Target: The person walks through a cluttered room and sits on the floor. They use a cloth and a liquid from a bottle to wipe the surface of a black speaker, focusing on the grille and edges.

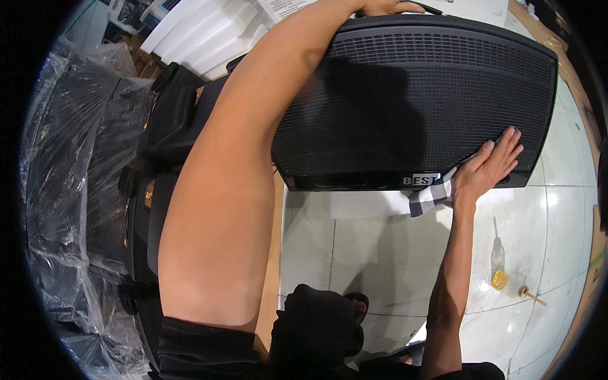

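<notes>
A large black speaker [437,95] with a mesh grille lies in front of me, its glossy lower strip toward me. My right hand [487,164] rests at its near right corner, fingers stretched over the grille. Under that palm a black-and-white checkered cloth [432,197] is pressed against the speaker, one end hanging past the edge. My left arm reaches across the speaker's left side. At the far edge my left hand [387,7] is partly cut off by the picture, with its visible fingers stretched to the right.
More black speaker-like cases [168,120] stand in a row at left, beside clear plastic wrapping [69,171]. White foam packing [202,31] lies at the far left. On the tiled floor [373,253] are a clear bottle with yellow contents [499,278] and a small wooden-handled tool [531,295].
</notes>
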Demonstrator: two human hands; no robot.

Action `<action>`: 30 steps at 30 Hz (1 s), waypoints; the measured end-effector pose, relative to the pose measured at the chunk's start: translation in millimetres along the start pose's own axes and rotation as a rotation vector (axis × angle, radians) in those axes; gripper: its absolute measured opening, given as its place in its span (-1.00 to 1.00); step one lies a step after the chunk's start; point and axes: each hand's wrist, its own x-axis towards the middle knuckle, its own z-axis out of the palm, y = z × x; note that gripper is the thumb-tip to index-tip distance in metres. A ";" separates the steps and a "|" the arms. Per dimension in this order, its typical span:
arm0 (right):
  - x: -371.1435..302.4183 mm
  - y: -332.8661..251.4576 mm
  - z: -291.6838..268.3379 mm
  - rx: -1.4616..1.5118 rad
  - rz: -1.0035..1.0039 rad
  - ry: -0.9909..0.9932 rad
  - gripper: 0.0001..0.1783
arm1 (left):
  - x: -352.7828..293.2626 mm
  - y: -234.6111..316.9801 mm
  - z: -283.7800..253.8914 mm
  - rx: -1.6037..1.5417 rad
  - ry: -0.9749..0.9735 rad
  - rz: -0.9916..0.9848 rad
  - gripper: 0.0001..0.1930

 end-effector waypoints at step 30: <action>1.0 -9.1 -17.1 -0.017 0.039 -0.053 -0.45 | -14.1 34.5 -20.2 -0.114 -0.045 -0.346 -0.45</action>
